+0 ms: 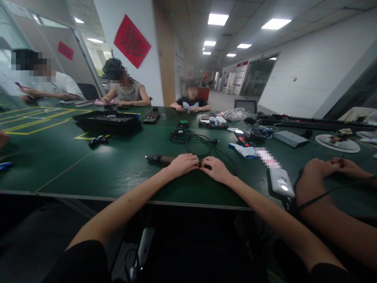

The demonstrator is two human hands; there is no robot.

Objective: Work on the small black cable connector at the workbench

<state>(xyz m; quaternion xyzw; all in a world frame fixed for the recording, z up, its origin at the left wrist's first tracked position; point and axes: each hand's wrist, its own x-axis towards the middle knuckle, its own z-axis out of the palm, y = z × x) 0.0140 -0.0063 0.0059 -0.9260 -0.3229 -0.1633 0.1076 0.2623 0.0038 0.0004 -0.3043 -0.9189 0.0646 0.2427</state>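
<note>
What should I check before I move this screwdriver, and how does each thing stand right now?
1. Left hand on the screwdriver: ok, curled over its body.
2. Right hand gripping the back end: cannot tell, the fingers are close but hide the contact.
3. Tip pointing away from both hands: ok, it points left.
4. Black cable straightened: not ok, it lies in loops beyond your hands.
5. Neighbour's hands apart from yours: ok, they are off to the right.
</note>
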